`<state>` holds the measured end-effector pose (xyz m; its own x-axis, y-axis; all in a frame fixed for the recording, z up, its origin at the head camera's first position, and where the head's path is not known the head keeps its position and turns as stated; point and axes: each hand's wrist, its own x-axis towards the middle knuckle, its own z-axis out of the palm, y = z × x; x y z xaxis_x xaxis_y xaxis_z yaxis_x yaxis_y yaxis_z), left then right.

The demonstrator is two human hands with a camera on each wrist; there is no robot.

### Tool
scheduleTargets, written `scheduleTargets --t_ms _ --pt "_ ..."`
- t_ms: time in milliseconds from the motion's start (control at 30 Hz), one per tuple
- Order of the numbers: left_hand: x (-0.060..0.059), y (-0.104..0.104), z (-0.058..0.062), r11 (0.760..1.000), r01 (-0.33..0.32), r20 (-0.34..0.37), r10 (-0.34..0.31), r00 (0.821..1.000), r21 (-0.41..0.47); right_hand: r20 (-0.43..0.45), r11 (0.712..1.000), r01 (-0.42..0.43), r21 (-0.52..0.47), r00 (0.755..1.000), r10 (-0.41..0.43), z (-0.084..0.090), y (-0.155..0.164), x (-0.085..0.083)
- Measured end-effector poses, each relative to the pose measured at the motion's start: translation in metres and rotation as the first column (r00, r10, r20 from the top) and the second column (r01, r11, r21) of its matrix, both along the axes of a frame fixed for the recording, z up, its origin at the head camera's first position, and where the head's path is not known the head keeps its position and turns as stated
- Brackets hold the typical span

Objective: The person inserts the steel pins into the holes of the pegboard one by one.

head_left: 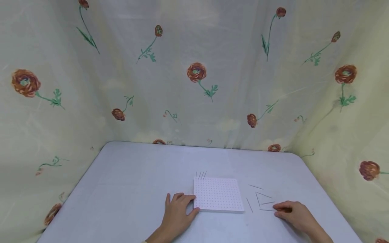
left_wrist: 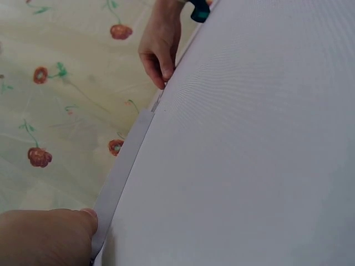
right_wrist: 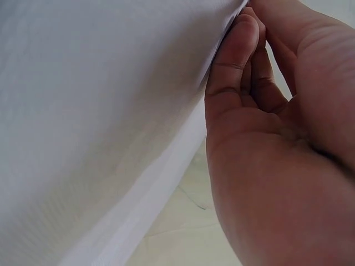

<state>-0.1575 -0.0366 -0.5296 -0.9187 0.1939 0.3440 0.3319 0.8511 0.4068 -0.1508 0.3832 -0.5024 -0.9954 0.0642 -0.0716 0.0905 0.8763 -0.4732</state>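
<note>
Fingers of my left hand (head_left: 177,211) rest flat against the pegboard (head_left: 217,194); my right hand (head_left: 292,212) pinches a pin (head_left: 267,210). I'd lift it slowly off the bench (head_left: 136,175).

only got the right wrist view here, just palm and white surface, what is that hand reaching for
Observer: The head view shows the right hand on the table at the loose thin pins, fingertips at the nearest one.
Operator: and the other hand
Observer: The left hand rests against the left edge of the white pegboard.
Operator: any pins in the board already
Observer: A few pins stand upright at its far left corner.
</note>
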Motion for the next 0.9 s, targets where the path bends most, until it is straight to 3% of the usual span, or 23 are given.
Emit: scheduleTargets --t_ms 333,900 --pt "0.0003 -0.0002 0.0009 1.0 0.007 0.002 -0.007 1.0 0.0 -0.014 0.999 -0.006 0.037 1.0 0.007 -0.0013 -0.0001 -0.0029" --pt "0.0009 0.001 0.0032 1.0 -0.005 0.033 0.005 0.999 -0.001 -0.043 0.991 -0.09 0.096 0.995 0.095 0.0019 -0.0074 0.0006"
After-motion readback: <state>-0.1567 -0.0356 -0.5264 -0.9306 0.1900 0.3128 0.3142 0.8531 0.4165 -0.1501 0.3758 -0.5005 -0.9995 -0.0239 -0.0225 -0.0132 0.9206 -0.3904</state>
